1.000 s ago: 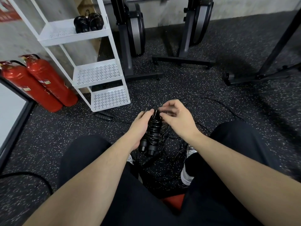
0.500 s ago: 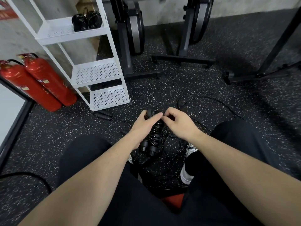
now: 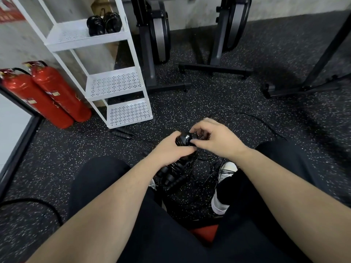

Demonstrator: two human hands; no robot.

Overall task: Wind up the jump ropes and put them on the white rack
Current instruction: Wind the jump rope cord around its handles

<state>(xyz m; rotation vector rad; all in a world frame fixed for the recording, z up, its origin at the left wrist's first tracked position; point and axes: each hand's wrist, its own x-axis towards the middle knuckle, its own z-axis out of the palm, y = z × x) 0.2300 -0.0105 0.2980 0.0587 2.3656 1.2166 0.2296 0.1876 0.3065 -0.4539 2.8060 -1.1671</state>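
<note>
My left hand grips a black jump rope bundle, its two handles side by side with cord wound round them. My right hand pinches the thin black cord at the top end of the bundle. Loose black cord trails over the floor to the right and tangles between my feet. Another jump rope's black handles lie on the floor in front of the white rack. Two wound black rope bundles sit on the rack's top shelf.
Two red fire extinguishers stand left of the rack. Dark exercise machine frames stand behind on the speckled rubber floor. A black stand's foot is at right. My knees and white shoes flank the tangle of cord.
My right hand has circled round the top of the bundle, laying cord round the handles. The left hand has kept its hold and tipped the bundle's top end toward me.
</note>
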